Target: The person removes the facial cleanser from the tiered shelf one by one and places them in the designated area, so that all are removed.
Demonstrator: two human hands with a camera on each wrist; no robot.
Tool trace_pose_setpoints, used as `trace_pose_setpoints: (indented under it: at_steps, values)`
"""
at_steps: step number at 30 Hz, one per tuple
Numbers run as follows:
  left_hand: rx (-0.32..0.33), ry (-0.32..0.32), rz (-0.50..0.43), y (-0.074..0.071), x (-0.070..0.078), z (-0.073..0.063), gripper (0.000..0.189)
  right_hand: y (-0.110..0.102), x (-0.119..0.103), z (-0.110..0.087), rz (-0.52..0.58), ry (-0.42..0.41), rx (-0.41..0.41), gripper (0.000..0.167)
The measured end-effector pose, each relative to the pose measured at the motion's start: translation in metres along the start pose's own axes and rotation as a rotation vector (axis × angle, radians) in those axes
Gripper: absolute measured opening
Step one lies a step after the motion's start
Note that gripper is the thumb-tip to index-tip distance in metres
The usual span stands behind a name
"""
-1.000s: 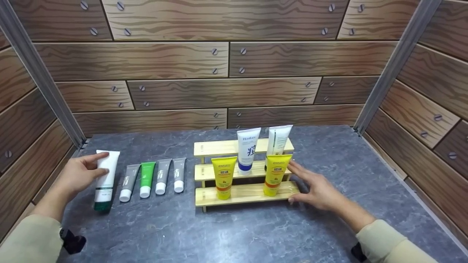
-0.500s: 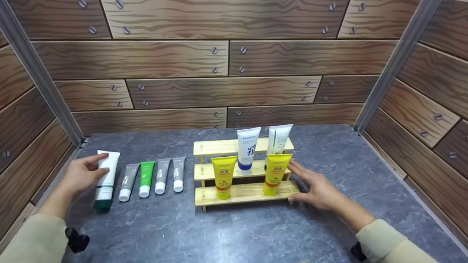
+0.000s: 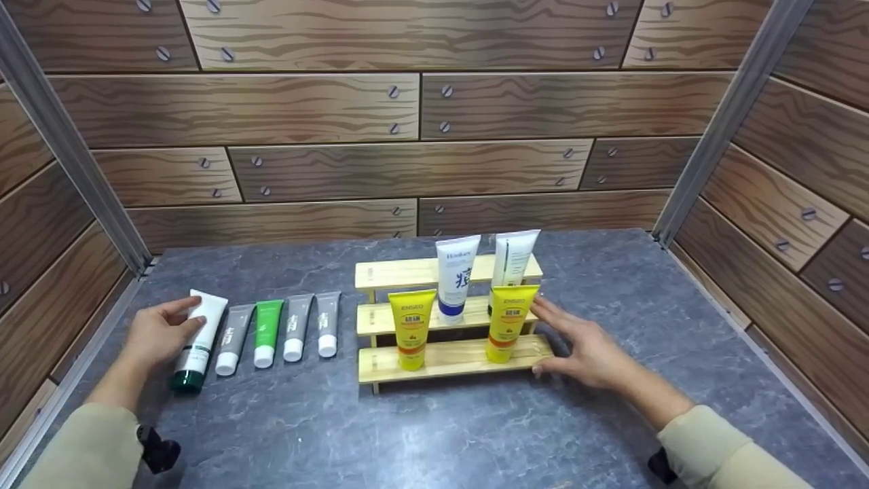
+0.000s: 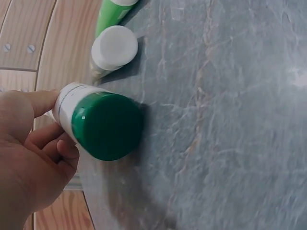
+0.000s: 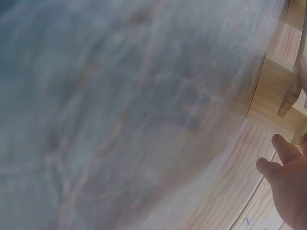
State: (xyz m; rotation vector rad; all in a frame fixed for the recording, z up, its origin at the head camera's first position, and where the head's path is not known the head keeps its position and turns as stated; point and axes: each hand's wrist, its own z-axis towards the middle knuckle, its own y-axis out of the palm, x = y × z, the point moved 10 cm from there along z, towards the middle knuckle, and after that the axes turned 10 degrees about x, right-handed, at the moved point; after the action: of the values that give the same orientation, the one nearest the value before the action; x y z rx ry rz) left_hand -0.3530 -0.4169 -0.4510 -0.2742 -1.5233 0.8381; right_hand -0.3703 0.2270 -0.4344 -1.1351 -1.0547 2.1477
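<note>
My left hand (image 3: 155, 336) pinches a white squeeze tube (image 3: 211, 319) near its flat top end, at the left of the table. Its dark green cap (image 4: 109, 127) faces the camera in the left wrist view. Just right of it lies a grey tube (image 3: 235, 333) with a white cap. My right hand (image 3: 587, 350) touches the right end of a three-step wooden display rack (image 3: 455, 358), its fingers stretched along the side and the thumb by the lowest step. Two yellow tubes (image 3: 411, 333) stand on that step. White tubes (image 3: 458, 272) stand higher up, one partly hidden.
A green tube (image 3: 268, 326) and two more grey tubes (image 3: 297, 322) lie in the row between the left hand and the rack. Wood-patterned walls (image 3: 326, 109) enclose the grey marbled table (image 3: 434, 441) at the back and sides.
The left hand has shifted slightly right with the white tube, whose top now leans further right, close to the first grey tube. The right hand stays at the rack's end.
</note>
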Motion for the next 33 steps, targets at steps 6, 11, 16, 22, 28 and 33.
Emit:
trace_pose_setpoints:
  at_steps: [6, 11, 16, 22, 28, 33]
  values:
    - [-0.003, -0.044, -0.001, 0.004, -0.011, 0.001, 0.056, 0.001, 0.001, 0.0, -0.001, 0.011, -0.004, 0.105]
    - [-0.005, -0.054, -0.002, 0.006, -0.015, 0.001, 0.056, 0.0, -0.001, 0.001, 0.006, -0.014, 0.006, 0.102]
    - [-0.025, -0.085, -0.021, 0.007, -0.018, -0.001, 0.058, -0.001, -0.003, 0.001, 0.011, -0.033, 0.016, 0.101]
    - [-0.054, -0.107, -0.016, 0.005, -0.021, -0.002, 0.064, 0.0, -0.002, 0.0, 0.011, -0.007, 0.0, 0.104]
    - [-0.079, -0.087, 0.006, 0.005, -0.02, -0.002, 0.069, 0.0, -0.002, 0.0, 0.003, -0.011, 0.002, 0.105]
    - [-0.068, -0.072, 0.018, 0.005, -0.019, -0.003, 0.07, 0.0, -0.001, 0.0, -0.006, 0.001, -0.004, 0.106]
